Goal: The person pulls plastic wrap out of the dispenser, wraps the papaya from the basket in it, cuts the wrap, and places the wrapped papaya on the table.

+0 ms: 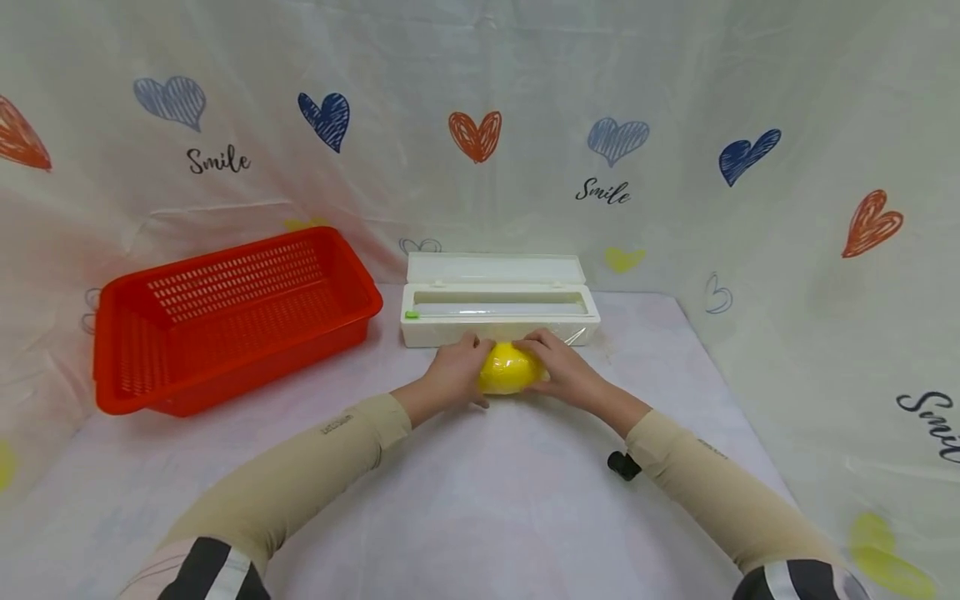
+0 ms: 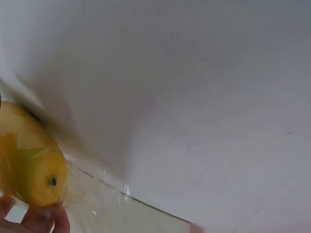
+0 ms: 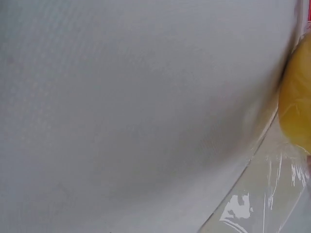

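Note:
A smooth yellow fruit (image 1: 506, 369), with a small dark green stem end showing in the left wrist view, sits between both hands just before a white cling film dispenser (image 1: 495, 333). Clear cling film (image 3: 272, 194) wraps over the fruit and stretches against the dispenser's front. My left hand (image 1: 452, 372) grips the fruit from its left side, thumb near the top. From the other side my right hand (image 1: 567, 372) holds it with bent fingers. At the left edge of the left wrist view, fingertips (image 2: 43, 221) touch the film-covered fruit (image 2: 36, 165).
A red plastic basket (image 1: 255, 373) with perforated walls stands on the left of the white-covered table (image 1: 480, 500). The dispenser's lid (image 1: 495, 267) is raised, with a film roll (image 1: 498, 308) inside. Behind hangs a white curtain (image 1: 540, 67) with heart prints.

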Demonstrator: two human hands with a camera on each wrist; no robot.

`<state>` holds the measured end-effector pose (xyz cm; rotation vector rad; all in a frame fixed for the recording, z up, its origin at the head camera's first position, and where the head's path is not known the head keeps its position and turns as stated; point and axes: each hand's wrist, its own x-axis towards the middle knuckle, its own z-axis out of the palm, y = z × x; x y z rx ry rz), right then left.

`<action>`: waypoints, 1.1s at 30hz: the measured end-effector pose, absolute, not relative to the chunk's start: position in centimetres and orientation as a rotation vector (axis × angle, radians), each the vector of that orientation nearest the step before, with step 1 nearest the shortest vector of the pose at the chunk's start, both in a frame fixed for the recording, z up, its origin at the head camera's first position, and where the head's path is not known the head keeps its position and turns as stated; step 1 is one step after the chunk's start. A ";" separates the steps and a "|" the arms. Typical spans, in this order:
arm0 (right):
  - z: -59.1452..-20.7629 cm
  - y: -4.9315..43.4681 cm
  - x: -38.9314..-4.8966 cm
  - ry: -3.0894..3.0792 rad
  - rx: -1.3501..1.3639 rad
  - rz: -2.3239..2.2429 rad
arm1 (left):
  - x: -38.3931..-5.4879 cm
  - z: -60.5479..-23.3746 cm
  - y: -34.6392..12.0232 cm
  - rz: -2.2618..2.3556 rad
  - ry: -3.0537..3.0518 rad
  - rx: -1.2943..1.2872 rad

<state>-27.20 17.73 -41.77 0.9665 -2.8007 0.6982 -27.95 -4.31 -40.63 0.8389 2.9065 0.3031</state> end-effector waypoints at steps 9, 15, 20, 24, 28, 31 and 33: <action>-41.8 17.3 -27.3 -2.836 0.984 0.604 | -28.0 -41.6 -4.0 0.222 3.088 0.894; -42.0 16.3 -27.4 -2.792 0.916 0.424 | -28.2 -41.5 -4.0 0.213 3.126 0.874; -41.9 16.0 -27.7 -2.741 0.873 0.437 | -28.6 -41.4 -3.9 0.334 3.092 0.866; -41.7 16.1 -28.3 -2.765 0.867 0.454 | -28.9 -41.4 -4.0 0.432 3.069 0.850; -41.5 16.3 -28.9 -2.812 0.853 0.511 | -29.5 -41.2 -4.3 0.551 3.024 0.856; -41.4 16.3 -29.4 -2.840 0.833 0.539 | -29.9 -41.0 -4.7 0.621 2.989 0.870; -41.4 16.4 -29.6 -2.842 0.837 0.543 | -30.2 -40.9 -5.0 0.633 2.968 0.864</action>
